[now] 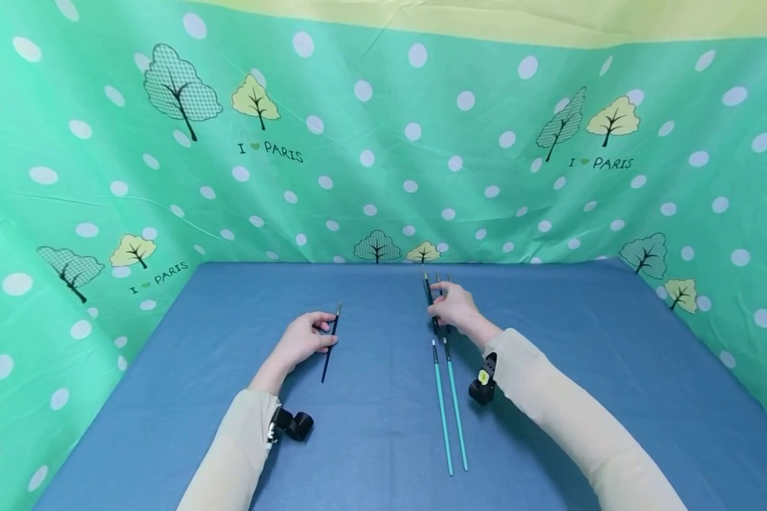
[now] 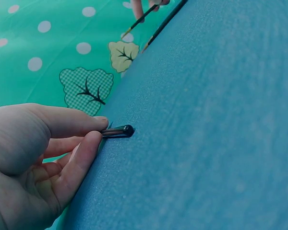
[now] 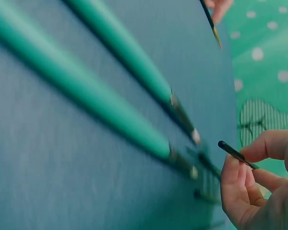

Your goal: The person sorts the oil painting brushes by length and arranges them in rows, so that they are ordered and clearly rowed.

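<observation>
My left hand (image 1: pixel 302 339) pinches a thin dark paintbrush (image 1: pixel 327 358) between thumb and fingers over the left-centre of the table, its bristles pointing away. In the left wrist view the rounded handle end (image 2: pixel 128 130) sticks out past the fingertips. At the far centre-right, my right hand (image 1: pixel 455 306) pinches another dark paintbrush (image 1: pixel 427 284), also bristles away. Its handle end (image 3: pixel 224 145) shows above the fingers in the right wrist view. Beside and partly behind this hand lie further dark paintbrushes (image 1: pixel 439 282), mostly hidden by it.
Nearer than the right hand, two teal paintbrushes (image 1: pixel 443 419) lie side by side, bristles away from me. Blue cloth (image 1: pixel 371 440) covers the table. A green dotted curtain (image 1: pixel 358 128) hangs behind the far edge and along both sides. Each wrist wears a black camera (image 1: pixel 297 426).
</observation>
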Demonstrator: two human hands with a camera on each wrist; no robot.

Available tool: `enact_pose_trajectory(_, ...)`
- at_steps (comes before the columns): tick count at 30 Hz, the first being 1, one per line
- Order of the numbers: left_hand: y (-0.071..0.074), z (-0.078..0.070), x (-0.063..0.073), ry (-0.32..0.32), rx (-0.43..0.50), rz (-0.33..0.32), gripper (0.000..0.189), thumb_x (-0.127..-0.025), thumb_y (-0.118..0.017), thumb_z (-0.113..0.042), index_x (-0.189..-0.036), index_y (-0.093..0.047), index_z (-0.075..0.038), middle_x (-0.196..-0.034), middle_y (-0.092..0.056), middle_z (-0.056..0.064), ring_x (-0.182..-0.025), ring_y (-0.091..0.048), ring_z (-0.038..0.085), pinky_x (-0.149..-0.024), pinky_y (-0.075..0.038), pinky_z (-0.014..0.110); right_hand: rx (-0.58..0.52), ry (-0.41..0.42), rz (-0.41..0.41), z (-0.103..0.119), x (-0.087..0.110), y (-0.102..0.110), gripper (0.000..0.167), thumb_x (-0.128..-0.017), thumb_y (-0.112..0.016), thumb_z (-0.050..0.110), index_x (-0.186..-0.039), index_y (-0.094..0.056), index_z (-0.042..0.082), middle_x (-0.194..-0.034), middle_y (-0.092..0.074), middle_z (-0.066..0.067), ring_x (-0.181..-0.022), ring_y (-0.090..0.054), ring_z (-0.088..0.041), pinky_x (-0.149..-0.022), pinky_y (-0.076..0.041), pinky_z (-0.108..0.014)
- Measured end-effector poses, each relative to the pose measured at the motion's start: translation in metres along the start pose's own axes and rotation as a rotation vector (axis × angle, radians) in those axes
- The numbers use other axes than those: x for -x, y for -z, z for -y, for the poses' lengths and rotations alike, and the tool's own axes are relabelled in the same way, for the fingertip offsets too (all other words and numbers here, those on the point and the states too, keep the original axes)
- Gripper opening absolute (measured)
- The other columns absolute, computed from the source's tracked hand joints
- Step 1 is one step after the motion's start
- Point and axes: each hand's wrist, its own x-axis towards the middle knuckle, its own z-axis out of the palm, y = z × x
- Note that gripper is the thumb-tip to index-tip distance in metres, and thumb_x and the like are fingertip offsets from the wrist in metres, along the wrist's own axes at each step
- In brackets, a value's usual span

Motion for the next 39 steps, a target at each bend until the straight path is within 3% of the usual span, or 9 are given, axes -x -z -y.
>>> enact_pose_trajectory(12,0.0,-0.001,0.001,0.0,0.001,0.007,0.048,-0.079,-0.067,-0.005,-0.125,-0.053,-0.004,-0.095,-0.051,0.01,-0.069,-0.056,0.015,-0.062,-0.055,0.026,-0.01,-0.035,-0.041,-0.03,-0.013,0.033,0.055,-0.086,-0.053,0.004,-0.138,-0.037,0.009,-0.111,-0.054,-0.018,-0.094,-0.06,-0.028,-0.071,-0.056,-0.032)
enact_pose_trajectory(24,0.0,0.002,-0.002,-0.001,-0.001,0.008,0.048,-0.079,-0.067,-0.005,-0.125,-0.053,-0.005,-0.094,-0.05,0.009,-0.069,-0.055,0.015,-0.062,-0.055,0.026,-0.023,-0.039,-0.065,-0.045,-0.02,0.048,0.055,-0.084,-0.053,-0.004,-0.136,-0.04,0.008,-0.11,-0.054,-0.019,-0.09,-0.06,-0.028,-0.069,-0.056,-0.031)
enact_pose_trajectory(31,0.0,0.003,-0.001,0.001,0.004,0.012,0.048,-0.079,-0.067,-0.005,-0.125,-0.052,-0.005,-0.095,-0.05,0.009,-0.07,-0.055,0.016,-0.062,-0.055,0.026,0.004,-0.046,-0.094,-0.048,-0.02,0.052,0.049,-0.085,-0.056,-0.001,-0.132,-0.045,0.003,-0.115,-0.057,-0.021,-0.096,-0.061,-0.031,-0.074,-0.056,-0.033)
enact_pose_trajectory(39,0.0,0.001,0.0,0.001,0.001,0.015,0.047,-0.08,-0.067,-0.005,-0.125,-0.053,-0.005,-0.098,-0.051,0.011,-0.071,-0.055,0.016,-0.063,-0.056,0.026,0.053,-0.031,-0.13,-0.052,-0.021,0.053,0.041,-0.085,-0.057,0.002,-0.126,-0.052,0.002,-0.113,-0.06,-0.02,-0.09,-0.063,-0.028,-0.073,-0.056,-0.033)
